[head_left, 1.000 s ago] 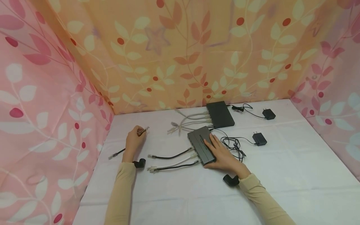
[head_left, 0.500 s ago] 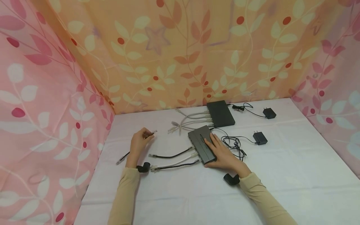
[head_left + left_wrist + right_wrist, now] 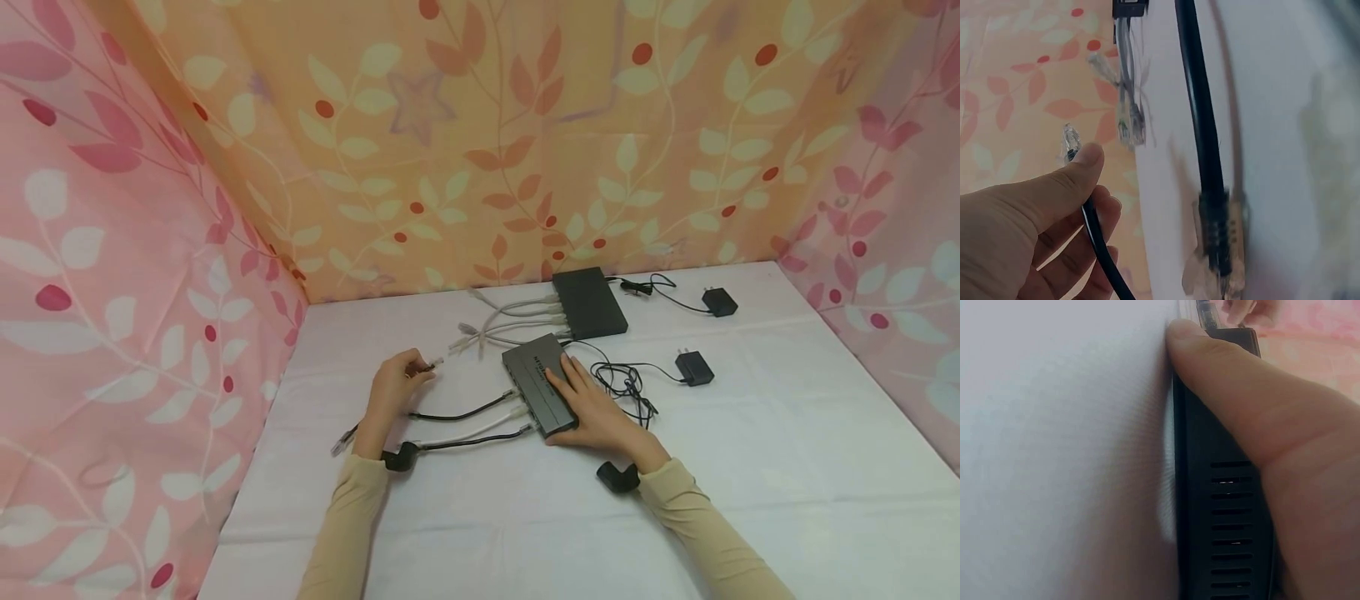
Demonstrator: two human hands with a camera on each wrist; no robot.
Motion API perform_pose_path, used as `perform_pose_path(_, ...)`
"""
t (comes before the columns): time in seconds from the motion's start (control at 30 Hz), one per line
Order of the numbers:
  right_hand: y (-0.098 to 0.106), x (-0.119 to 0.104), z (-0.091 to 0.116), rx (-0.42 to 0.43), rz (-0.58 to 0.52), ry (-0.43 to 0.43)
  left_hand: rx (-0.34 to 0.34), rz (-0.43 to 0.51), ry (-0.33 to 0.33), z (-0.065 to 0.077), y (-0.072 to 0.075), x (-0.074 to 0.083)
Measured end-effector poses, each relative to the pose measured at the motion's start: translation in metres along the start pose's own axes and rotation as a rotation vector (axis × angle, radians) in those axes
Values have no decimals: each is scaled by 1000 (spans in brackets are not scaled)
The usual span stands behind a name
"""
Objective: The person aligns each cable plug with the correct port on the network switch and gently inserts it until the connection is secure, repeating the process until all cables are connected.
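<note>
My left hand [image 3: 390, 392] pinches a black Ethernet cable [image 3: 1097, 231] between thumb and fingers, just behind its clear plug [image 3: 1070, 139]. The cable's other plug [image 3: 341, 442] sticks out beyond the wrist. My right hand [image 3: 596, 408] rests on a grey network switch [image 3: 528, 367], its fingers lying straight across the top. In the right wrist view the thumb [image 3: 1241, 394] lies along the vented side. Two black cables and a white cable [image 3: 480, 431] run left from the switch's ports, their free ends partly hidden by my left hand and wrist.
A second, black switch [image 3: 590, 302] with several grey cables [image 3: 510, 325] plugged in stands behind. To the right lie two power adapters, one at the back [image 3: 720, 302] and one nearer [image 3: 694, 367], with a tangled black cord [image 3: 622, 387]. Patterned cloth walls enclose the table.
My left hand has moved right and a little toward me with the black Ethernet cable, its plug now closer to the grey switch. My right hand has stayed in place.
</note>
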State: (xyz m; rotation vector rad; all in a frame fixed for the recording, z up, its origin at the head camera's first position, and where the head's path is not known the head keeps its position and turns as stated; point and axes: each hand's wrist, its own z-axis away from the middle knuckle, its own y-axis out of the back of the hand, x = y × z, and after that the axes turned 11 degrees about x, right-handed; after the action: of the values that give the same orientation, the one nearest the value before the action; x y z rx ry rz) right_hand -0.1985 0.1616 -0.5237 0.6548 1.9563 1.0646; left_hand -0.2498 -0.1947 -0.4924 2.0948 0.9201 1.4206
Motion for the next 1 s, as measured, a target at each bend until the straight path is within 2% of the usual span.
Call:
perform_pose_path(0.2, -1, 1, 0, -1, -6, -3, -18, 56, -18, 2, -8, 4)
perform_pose_path(0.53, -2, 2, 0, -8, -11, -8, -24, 94, 29, 7, -16, 9)
perform_pose_path(0.77, -2, 2, 0, -9, -16, -13, -58, 62, 79, 8, -23, 12)
perform_pose_path(1.0, -1, 2, 0, -7, -16, -11, -60, 76, 64, 8, -29, 13)
